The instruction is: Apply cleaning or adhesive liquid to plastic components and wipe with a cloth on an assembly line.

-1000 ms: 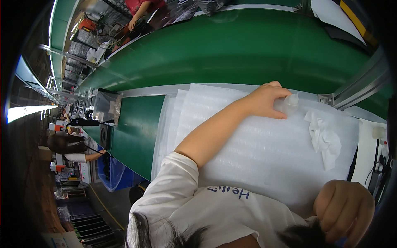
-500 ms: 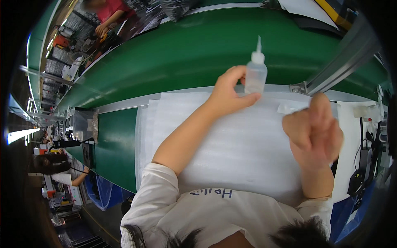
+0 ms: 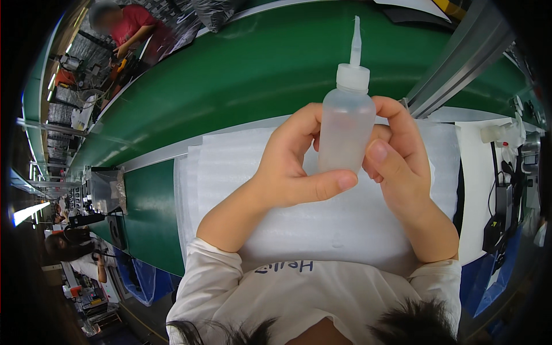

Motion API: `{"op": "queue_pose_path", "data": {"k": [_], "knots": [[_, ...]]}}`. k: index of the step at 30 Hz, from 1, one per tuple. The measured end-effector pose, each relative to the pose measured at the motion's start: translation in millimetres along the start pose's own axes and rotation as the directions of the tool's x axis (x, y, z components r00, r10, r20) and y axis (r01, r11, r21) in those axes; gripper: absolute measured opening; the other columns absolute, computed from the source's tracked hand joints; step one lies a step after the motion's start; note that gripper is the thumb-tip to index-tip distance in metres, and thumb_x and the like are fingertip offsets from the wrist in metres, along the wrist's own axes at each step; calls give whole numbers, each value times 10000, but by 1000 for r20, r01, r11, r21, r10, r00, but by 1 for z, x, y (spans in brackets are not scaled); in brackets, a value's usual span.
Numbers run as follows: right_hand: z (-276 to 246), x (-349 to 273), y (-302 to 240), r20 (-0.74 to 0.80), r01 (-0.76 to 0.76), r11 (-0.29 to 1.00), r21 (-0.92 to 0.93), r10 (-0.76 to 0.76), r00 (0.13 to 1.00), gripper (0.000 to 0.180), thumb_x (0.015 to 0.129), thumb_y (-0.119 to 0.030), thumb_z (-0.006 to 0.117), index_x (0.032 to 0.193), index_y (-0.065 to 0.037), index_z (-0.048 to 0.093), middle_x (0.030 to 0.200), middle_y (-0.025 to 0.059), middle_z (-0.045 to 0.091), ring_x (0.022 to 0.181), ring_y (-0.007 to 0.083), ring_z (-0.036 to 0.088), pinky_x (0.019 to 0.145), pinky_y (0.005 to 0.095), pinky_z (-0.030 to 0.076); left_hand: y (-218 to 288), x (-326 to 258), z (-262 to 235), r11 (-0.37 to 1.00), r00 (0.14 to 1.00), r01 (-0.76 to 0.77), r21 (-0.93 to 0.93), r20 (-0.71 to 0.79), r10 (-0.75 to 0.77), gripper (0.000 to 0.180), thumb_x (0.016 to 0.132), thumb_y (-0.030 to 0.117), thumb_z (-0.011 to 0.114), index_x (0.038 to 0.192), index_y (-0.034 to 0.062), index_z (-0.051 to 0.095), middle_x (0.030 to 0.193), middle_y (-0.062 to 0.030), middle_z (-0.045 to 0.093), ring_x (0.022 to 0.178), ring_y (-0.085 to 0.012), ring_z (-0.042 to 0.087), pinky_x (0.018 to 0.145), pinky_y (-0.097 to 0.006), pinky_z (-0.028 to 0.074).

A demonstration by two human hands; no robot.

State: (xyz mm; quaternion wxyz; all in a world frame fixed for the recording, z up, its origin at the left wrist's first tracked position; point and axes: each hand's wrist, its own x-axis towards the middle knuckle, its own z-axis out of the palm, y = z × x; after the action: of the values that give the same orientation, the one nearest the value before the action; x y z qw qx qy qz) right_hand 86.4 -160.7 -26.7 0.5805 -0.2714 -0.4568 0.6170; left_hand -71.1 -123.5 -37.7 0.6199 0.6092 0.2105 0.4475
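A translucent squeeze bottle [image 3: 345,129] with a white cap and a narrow, tapering nozzle stands upright in the air before me. My left hand [image 3: 290,164] is closed around its left side, thumb across the lower front and fingers behind. From the right, my right hand [image 3: 399,158] closes on the bottle too, index finger at its upper edge and thumb by its lower side. Some of the right fingers are curled, and what lies behind the bottle is hidden. Beneath both arms lie white foam sheets [image 3: 230,167] in a stack.
Past the sheets runs a green conveyor belt [image 3: 230,86]. A metal post [image 3: 460,63] slants up at the right, near cables and a black adapter [image 3: 493,233]. At left are a clear plastic box [image 3: 106,190] and a blue bin [image 3: 149,282]. Two people work farther off.
My right hand has moved left from the side and now meets the bottle. The bottle, in my left hand, has come nearer and looks larger.
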Motion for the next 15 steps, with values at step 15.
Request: {"op": "queue_pose_path", "data": {"k": [15], "knots": [[2,-1,-1,14,-75,997,-17,76,997,358,845,-117,539,1144,-24,365,656,-40,481,624,9,414,607,171,319,-2,0,-4,988,997,-76,138,-5,77,470,660,213,708,1044,45,495,887,-7,544,764,-85,452,664,-228,345]]}}
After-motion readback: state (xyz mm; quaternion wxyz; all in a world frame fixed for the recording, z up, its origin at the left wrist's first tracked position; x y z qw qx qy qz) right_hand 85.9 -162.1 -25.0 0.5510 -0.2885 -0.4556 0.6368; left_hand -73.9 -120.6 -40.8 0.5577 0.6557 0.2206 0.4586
